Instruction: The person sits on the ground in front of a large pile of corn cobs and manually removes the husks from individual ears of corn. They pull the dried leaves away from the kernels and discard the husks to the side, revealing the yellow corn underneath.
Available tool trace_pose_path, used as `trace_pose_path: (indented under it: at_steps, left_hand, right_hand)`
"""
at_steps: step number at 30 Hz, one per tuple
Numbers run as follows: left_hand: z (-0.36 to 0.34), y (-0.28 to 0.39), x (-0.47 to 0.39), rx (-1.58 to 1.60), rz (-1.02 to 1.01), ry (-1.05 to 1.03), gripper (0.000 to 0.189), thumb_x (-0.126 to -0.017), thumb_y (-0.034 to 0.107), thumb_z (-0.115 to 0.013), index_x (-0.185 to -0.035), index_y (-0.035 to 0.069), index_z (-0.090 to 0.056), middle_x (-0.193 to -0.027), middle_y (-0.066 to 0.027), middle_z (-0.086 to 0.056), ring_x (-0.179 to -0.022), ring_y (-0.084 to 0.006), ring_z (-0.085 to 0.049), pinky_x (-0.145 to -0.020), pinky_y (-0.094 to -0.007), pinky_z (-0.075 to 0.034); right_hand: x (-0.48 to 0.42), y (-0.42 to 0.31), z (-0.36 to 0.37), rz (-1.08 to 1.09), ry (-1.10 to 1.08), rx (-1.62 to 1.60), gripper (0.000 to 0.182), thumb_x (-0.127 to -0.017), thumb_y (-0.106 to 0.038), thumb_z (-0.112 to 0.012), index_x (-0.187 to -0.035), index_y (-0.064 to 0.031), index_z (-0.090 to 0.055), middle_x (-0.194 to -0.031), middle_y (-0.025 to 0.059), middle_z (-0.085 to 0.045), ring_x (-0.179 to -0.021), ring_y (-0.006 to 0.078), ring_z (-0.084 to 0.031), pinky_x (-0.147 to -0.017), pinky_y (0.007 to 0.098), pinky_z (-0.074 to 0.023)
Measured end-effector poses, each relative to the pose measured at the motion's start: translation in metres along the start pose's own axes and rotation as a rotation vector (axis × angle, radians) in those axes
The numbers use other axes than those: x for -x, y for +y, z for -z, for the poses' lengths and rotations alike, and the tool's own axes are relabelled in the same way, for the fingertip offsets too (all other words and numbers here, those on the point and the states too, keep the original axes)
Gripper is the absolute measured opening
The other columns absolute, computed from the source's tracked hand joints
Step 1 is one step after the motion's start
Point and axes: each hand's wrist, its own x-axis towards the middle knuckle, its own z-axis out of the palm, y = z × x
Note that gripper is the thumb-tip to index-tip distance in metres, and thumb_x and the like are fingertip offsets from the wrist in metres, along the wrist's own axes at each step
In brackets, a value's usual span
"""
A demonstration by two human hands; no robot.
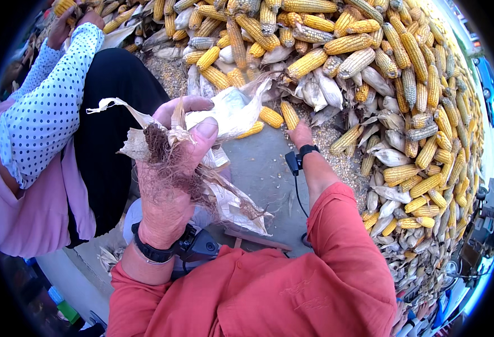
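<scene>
My left hand (173, 156) is raised close to the camera, its fingers closed around dry corn husks (238, 109) with brown silk (162, 143) trailing over the palm and wrist. Farther off, my right hand (301, 134) reaches down to the edge of the corn heap and grasps the lower end of a yellow corn cob (289, 114). Another yellow cob (271, 117) lies just left of it, partly behind the husks. Both wrists wear black straps with small devices; a cable runs from the right one.
A large heap of corn cobs (348, 44) rises ahead and to the right, with unhusked ears among them. Loose kernels (327, 143) are scattered on the concrete floor (255, 168). At left sits a person in a dotted sleeve (44, 122), holding a cob. A blue vehicle (487, 90) stands far right.
</scene>
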Motion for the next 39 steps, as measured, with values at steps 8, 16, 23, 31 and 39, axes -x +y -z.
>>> trace_pose_path:
  at_steps: [8,16,23,31,39]
  left_hand:
    - [0.0,0.001,-0.002,0.018,0.066,0.028,0.032,-0.078,0.022,-0.065,-0.1,0.002,-0.056,-0.088,-0.0016,-0.054,-0.077,-0.0072,-0.048,-0.068,-0.0203,-0.039]
    - [0.0,0.002,0.002,0.088,-0.023,-0.098,0.031,-0.079,0.02,-0.065,-0.101,0.0,-0.056,-0.09,-0.0036,-0.055,-0.079,-0.0081,-0.05,-0.071,-0.0217,-0.041]
    - [0.0,0.002,-0.001,0.088,-0.054,-0.107,0.031,-0.079,0.019,-0.065,-0.101,0.0,-0.056,-0.089,-0.0043,-0.054,-0.081,-0.0083,-0.05,-0.071,-0.0215,-0.04]
    - [0.009,0.003,-0.003,0.019,0.003,-0.025,0.03,-0.078,0.016,-0.064,-0.102,0.001,-0.054,-0.093,-0.0038,-0.054,-0.082,-0.0081,-0.049,-0.07,-0.0209,-0.042]
    - [0.013,0.001,-0.007,-0.022,0.024,-0.033,0.036,-0.078,0.021,-0.065,-0.104,-0.001,-0.053,-0.099,-0.007,-0.055,-0.089,-0.0126,-0.052,-0.078,-0.0249,-0.042]
  right_hand:
    - [0.065,0.009,0.016,-0.073,-0.488,-1.013,0.055,-0.068,-0.034,-0.069,-0.103,0.0043,-0.055,-0.088,0.0106,-0.061,-0.077,0.0194,-0.059,-0.071,0.0332,-0.0468]
    - [0.07,0.005,0.127,-0.151,-1.098,-0.748,0.043,-0.066,-0.024,-0.072,-0.099,0.0018,-0.059,-0.095,0.0107,-0.062,-0.085,0.0186,-0.059,-0.077,0.0277,-0.0474]
    - [-0.038,-0.14,0.401,0.932,-0.009,-1.818,0.045,-0.092,-0.032,-0.04,-0.126,-0.0039,-0.035,-0.125,0.0142,-0.044,-0.112,0.0232,-0.046,-0.094,0.0368,-0.0405]
    - [0.004,-0.111,-0.016,0.811,-0.172,-0.203,0.039,-0.068,-0.02,-0.066,-0.102,-0.0034,-0.056,-0.099,0.0174,-0.058,-0.095,0.0296,-0.055,-0.085,0.0382,-0.0431]
    - [0.025,-0.094,-0.047,0.632,-0.077,0.138,0.032,-0.066,-0.021,-0.065,-0.094,-0.0068,-0.056,-0.094,0.0099,-0.053,-0.097,0.0254,-0.049,-0.09,0.0457,-0.0353]
